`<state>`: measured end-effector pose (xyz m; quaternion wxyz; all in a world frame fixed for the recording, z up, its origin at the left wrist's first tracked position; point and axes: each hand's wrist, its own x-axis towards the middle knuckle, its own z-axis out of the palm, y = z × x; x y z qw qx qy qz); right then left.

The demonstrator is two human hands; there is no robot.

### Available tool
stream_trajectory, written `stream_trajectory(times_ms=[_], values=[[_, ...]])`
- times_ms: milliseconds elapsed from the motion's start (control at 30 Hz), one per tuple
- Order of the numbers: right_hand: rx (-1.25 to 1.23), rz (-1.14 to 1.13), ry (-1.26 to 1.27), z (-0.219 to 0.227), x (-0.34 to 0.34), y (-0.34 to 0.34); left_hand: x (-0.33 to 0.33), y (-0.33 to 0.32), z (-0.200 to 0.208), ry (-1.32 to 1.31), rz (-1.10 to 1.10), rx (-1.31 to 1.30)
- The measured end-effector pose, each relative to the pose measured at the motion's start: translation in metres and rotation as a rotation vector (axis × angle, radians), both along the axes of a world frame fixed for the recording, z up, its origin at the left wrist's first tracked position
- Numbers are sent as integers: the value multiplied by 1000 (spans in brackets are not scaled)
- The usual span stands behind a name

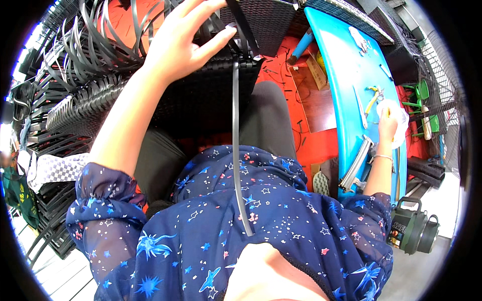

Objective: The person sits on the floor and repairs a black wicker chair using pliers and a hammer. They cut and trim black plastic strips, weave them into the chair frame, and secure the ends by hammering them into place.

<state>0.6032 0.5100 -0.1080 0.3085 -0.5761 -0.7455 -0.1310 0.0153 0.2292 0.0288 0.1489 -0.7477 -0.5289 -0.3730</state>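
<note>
My left hand (188, 47) reaches over the black woven panel (201, 93), thumb and forefinger spread apart. Its fingertips are beside a black strip (243, 27), and I cannot tell whether they touch it. A long grey strip (236, 150) hangs from the woven edge down over my blouse. On the blue table (334, 95), my right hand (387, 125) is closed beside a crumpled white bag (399, 120). A bit of orange shows at its fingers, but what it holds is too small to name. Near it lies a yellow-handled tool (371, 103).
Many loose black strips (110, 40) curl up at the left. A bundle of grey metal pieces (356, 163) lies on the table's near part. Scraps litter the red floor covering (278, 65). A dark green lamp-like device (414, 228) stands at the lower right.
</note>
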Motion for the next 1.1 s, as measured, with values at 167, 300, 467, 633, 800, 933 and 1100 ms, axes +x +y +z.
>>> stream_trajectory(times_ms=[167,300,467,633,800,933,1100], values=[[36,227,651,53,-74,-59,8,-15,-1,-138,93,83],[-354,546,1286,76,-116,-89,8,-16,7,-31,132,-27],[-440,757,1142,71,-188,-140,13,-32,5,22,153,-16],[-1133,1191,1466,43,-224,-178,16,-25,16,120,56,-16],[-1655,1529,1655,26,-254,-248,31,-44,-2,179,57,-71],[-1989,1683,1549,-1,-246,-281,52,-93,-53,-61,0,-95],[-2076,1988,1269,24,-278,-279,75,-145,-103,-314,-233,-626]])
